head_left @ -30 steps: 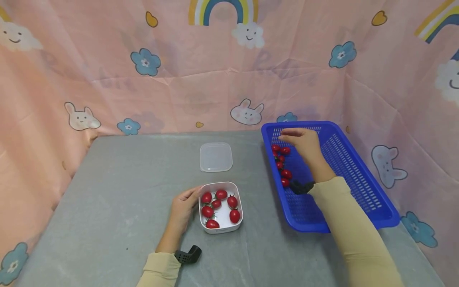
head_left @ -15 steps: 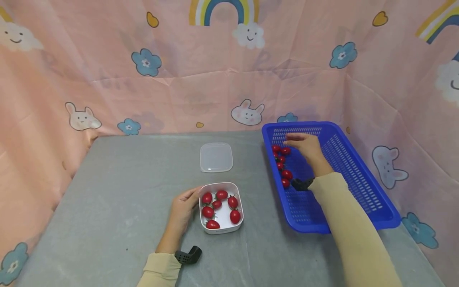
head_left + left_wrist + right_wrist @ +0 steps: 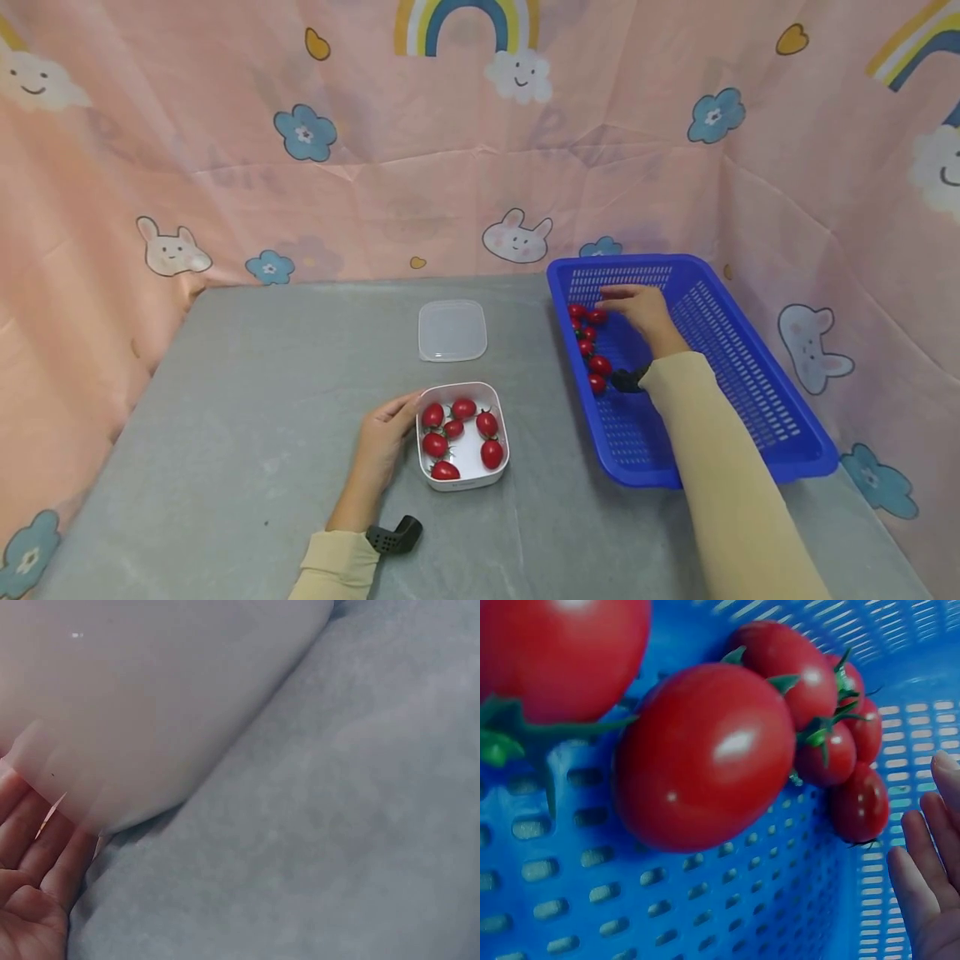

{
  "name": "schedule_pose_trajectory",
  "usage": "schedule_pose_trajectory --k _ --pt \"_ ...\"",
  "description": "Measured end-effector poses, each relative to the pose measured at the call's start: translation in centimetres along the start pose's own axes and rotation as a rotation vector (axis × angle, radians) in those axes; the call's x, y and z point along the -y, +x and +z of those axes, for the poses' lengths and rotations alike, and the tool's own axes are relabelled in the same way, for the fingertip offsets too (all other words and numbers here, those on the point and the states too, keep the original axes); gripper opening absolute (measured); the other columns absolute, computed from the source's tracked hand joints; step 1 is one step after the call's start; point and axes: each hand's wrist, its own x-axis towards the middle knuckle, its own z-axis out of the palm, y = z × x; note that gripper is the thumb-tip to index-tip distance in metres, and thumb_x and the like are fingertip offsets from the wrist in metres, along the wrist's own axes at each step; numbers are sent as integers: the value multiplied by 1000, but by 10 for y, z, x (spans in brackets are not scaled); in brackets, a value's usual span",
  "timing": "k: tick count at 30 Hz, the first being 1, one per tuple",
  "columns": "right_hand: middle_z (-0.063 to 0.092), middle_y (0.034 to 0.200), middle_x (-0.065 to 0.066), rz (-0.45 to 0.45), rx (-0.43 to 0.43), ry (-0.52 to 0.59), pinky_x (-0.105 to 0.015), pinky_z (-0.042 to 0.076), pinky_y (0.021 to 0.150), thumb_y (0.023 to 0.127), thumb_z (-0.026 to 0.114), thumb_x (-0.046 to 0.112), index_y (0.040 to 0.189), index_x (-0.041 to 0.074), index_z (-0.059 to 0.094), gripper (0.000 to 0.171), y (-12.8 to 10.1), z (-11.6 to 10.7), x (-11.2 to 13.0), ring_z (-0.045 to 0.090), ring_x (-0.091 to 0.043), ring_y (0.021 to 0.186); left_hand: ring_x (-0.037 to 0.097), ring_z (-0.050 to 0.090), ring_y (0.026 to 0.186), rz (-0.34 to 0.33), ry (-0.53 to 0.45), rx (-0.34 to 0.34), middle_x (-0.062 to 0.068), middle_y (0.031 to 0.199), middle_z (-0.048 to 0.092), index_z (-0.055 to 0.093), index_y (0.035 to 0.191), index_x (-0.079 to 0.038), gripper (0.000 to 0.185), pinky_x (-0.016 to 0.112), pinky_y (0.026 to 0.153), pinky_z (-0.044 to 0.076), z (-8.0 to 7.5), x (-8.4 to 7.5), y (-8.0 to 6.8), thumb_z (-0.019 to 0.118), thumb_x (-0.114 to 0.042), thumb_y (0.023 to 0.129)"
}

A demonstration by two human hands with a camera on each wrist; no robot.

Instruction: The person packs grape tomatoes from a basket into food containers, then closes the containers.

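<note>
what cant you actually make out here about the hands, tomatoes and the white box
- Head view: whether the right hand touches a tomato; its fingertips hide the contact.
- Head view: the tomatoes in the blue basket overlap, so no sure count.
- Left wrist view: the white box is a close blur, its contents cut off; only some fingers of the left hand show.
- Right wrist view: the nearest tomato is cut by the frame edge.

You are in a staged recording booth, not a real kitchen: a pink cartoon-print backdrop walls in a grey-covered table.
</note>
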Motion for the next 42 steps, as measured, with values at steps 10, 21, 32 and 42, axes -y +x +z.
schedule_pose_trajectory --k 10,21,32,42 --pt "52 144 -25 23 74 -89 -59 22 120 96 66 22 136 -2 57 47 5 3 -8 35 -43 143 0 68 92 -8 -3 -2 -5 100 76 66 119 11 36 18 86 54 0 0 1 67 -15 95" --pt "54 140 -29 20 55 -170 -56 29 118 95 67 23 130 -6 61 46 10 6 -14 44 -44 135 1 68 91 -7 -17 9 -9 96 76 65 119 12 37 18 85 54 0 0 1 67 -16 95" --pt "56 136 -30 7 74 -181 -54 35 115 94 68 25 129 -9 60 50 9 8 -11 49 -44 132 0 69 92 -6 -3 -3 -4 100 76 66 118 11 36 18 85 54 0 0 1 68 -16 94" --pt "54 143 -24 61 30 90 -49 32 119 95 68 31 137 -2 56 55 2 1 18 53 -37 133 1 69 92 -2 -25 4 -4 99 77 67 117 12 37 19 84 55 -1 1 1 69 -17 93"
